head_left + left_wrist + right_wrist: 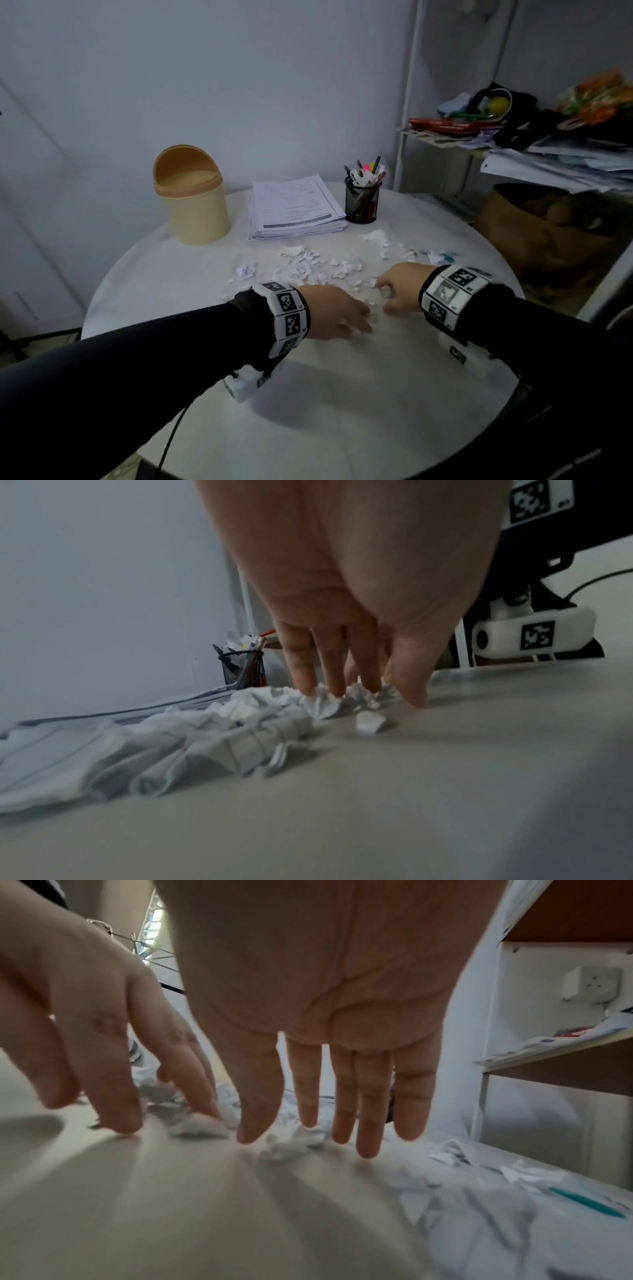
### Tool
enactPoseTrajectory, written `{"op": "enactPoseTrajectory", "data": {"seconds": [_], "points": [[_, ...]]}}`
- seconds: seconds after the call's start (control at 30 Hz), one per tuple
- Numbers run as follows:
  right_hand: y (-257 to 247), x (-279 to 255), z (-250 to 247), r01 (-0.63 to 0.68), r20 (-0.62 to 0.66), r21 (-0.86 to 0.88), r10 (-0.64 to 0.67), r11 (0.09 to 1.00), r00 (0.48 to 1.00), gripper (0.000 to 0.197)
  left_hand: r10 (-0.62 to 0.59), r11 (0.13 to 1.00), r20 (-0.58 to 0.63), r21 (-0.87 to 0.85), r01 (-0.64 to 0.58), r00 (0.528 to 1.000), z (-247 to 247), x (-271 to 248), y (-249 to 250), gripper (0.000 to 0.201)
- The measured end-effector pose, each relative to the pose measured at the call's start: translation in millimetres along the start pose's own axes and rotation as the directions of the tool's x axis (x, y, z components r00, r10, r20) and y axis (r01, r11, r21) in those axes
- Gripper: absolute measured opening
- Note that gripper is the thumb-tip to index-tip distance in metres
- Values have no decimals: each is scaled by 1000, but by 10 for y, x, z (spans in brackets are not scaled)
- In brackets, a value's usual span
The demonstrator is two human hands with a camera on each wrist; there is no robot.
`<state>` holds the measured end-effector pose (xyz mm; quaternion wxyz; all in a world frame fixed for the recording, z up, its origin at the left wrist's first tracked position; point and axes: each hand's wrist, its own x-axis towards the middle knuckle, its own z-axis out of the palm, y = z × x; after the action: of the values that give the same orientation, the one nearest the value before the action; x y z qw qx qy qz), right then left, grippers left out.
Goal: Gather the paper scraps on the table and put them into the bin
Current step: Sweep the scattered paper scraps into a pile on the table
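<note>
Torn white paper scraps (308, 263) lie scattered across the middle of the round white table (342, 411). A beige bin (191, 205) with a tilted swing lid stands at the back left. My left hand (356, 318) reaches in from the left, its straight fingers touching the near scraps (322, 707). My right hand (383, 296) faces it from the right with fingers extended, fingertips just above small crumpled scraps (291, 1145). In the right wrist view the left hand (103, 1069) presses a scrap next to my right hand (308, 1137). The left wrist view shows my left hand (359, 693) holding nothing.
A stack of printed papers (294, 205) and a black mesh pen holder (363, 202) stand behind the scraps. A teal strip (582, 1202) lies among scraps on the right. A cluttered shelf (513, 137) and a brown bag (548, 233) stand past the table's right edge.
</note>
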<state>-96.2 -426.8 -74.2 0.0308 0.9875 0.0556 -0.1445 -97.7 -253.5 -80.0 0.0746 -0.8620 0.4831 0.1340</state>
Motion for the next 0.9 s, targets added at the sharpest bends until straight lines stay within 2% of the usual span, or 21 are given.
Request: {"op": "enactPoseTrajectory", "data": {"seconds": [0.1,0.2,0.3,0.47,0.6,0.8,0.9], "points": [[-101,0,48,21,-30,75,-19,997,999,37,7,1000,0,-15,-7,1000,-18,-23,-51,36],[-264,39,59,70,-49,156,-63,985,997,26,-48,997,-32,-55,46,998,-24,-84,-183,30],[-412,98,76,135,-53,226,-126,965,991,28,-128,990,-37,-70,125,991,-9,-174,-313,24],[-326,40,-17,161,-87,265,-143,951,986,35,-151,987,-98,-65,145,984,-100,-142,-338,23],[101,-37,-143,59,-149,248,-22,967,989,30,-85,993,-198,-100,66,976,-250,120,-117,27],[850,61,-140,-166,-137,187,193,968,972,33,40,998,-155,-36,-46,987,-429,681,299,44],[1090,179,-142,-245,-104,161,263,956,959,41,104,995,-142,23,-101,984,-487,908,490,46]]}}
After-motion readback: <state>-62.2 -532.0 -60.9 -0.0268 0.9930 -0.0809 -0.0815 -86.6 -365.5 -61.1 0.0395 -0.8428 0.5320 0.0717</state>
